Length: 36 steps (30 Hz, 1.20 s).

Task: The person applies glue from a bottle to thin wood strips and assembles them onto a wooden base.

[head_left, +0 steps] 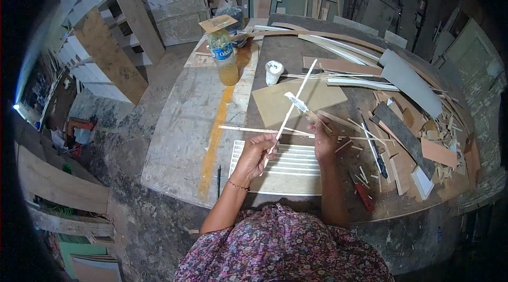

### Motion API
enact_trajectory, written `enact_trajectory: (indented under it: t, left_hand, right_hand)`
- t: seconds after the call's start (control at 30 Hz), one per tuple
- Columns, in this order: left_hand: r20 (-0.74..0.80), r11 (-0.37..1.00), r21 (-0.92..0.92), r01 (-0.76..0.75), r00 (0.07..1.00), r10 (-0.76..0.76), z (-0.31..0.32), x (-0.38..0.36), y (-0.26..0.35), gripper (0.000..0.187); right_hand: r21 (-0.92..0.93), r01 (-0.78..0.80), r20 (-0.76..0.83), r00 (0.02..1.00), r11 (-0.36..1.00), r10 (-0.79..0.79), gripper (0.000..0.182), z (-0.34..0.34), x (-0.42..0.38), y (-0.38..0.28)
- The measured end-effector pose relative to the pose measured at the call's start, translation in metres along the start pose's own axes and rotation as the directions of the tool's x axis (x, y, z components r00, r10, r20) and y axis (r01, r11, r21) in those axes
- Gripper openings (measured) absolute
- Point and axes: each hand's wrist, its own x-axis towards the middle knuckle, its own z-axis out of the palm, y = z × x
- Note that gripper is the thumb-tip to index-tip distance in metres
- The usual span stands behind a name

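Over the near middle of the table (177, 133) | left hand (255, 154) grasps a thin white strip (288, 118) slanting to the far right | right hand (324, 139) grips a white-smeared brush (312, 114), its head crossing the strip | slatted panel (280, 183) lies below both hands | white cup (273, 74) farther off, right of the bottle (226, 67)

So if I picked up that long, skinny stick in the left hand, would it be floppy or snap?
Probably not very floppy: the stick looks nearly straight where it sticks out past the left hand. It's likely light, because it's so thin. It might snap if bent hard, since it's very slim for its length.
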Motion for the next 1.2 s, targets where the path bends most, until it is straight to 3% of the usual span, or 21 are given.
enact_trajectory:
  t: [0.2,0.3,0.4,0.5,0.7,0.83,1.0,1.1,1.2]
  left_hand:
    - [0.016,0.994,-0.103,0.021,1.0,-0.019,-0.002,0.006,-0.004,0.011]
    - [-0.03,0.998,-0.059,-0.01,1.0,0.009,0.001,0.005,-0.001,0.012]
    - [-0.094,0.996,0.071,-0.062,0.993,0.069,0.004,0.003,-0.002,0.015]
    - [-0.097,0.877,0.424,-0.226,0.952,0.292,0.001,0.004,-0.011,0.015]
    - [-0.084,0.699,0.666,-0.26,0.905,0.417,-0.003,0.002,-0.013,0.015]
    - [-0.073,0.665,0.685,-0.298,0.88,0.469,-0.006,0.003,-0.016,0.013]
    - [-0.074,0.603,0.735,-0.309,0.848,0.525,-0.008,0.005,-0.017,0.011]
    - [-0.062,0.615,0.72,-0.32,0.854,0.517,-0.006,0.004,-0.014,0.011]
    - [-0.085,0.746,0.586,-0.316,0.892,0.444,-0.005,0.007,-0.014,0.01]
  right_hand:
    - [-0.082,-0.142,0.007,0.99,0.987,0.143,0.017,0.0,-0.018,0.003]
    - [-0.192,-0.167,0.104,0.976,0.967,0.189,0.019,0.005,-0.028,-0.007]
    - [-0.171,-0.161,0.083,0.981,0.972,0.177,0.019,0.011,-0.024,-0.018]
    - [-0.186,-0.087,0.061,0.993,0.979,0.1,0.017,0.016,-0.012,-0.03]
    - [-0.301,-0.073,0.008,0.997,0.951,0.079,0.019,0.014,0.001,-0.031]
    - [-0.351,-0.087,-0.025,0.996,0.932,0.084,0.019,0.014,0.002,-0.028]
    - [-0.439,-0.022,0.088,0.994,0.898,0.067,0.018,0.007,-0.002,-0.023]
    - [-0.385,-0.08,0.125,0.983,0.919,0.138,0.017,0.008,-0.01,-0.027]
    - [-0.264,-0.151,0.101,0.978,0.953,0.183,0.019,0.007,-0.012,-0.028]
